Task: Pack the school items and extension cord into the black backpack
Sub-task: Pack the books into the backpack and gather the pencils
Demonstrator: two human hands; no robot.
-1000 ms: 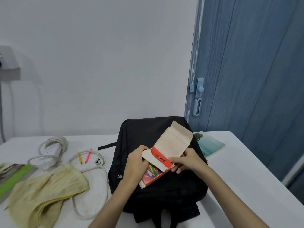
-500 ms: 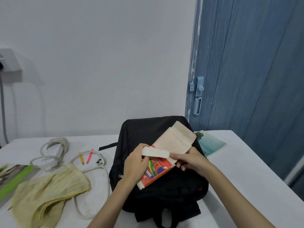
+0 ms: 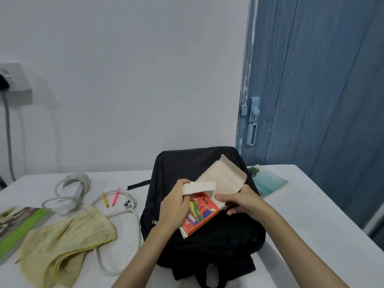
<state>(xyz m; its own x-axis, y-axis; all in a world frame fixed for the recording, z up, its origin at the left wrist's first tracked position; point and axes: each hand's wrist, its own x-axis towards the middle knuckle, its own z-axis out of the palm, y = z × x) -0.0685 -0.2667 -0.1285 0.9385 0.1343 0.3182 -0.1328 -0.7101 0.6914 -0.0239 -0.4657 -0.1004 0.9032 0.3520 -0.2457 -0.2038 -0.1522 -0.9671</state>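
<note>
Orange cardboard crayon box [image 3: 202,215] held over black fabric backpack [image 3: 207,242] at desk centre; left hand [image 3: 176,206] grips box, bending flap; right hand [image 3: 242,201] pinches lid edge, likely closing it before packing

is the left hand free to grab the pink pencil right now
Probably not yet: the left hand grips the crayon box over the backpack. The pink pencil lies uncovered on the table to its left.
</note>
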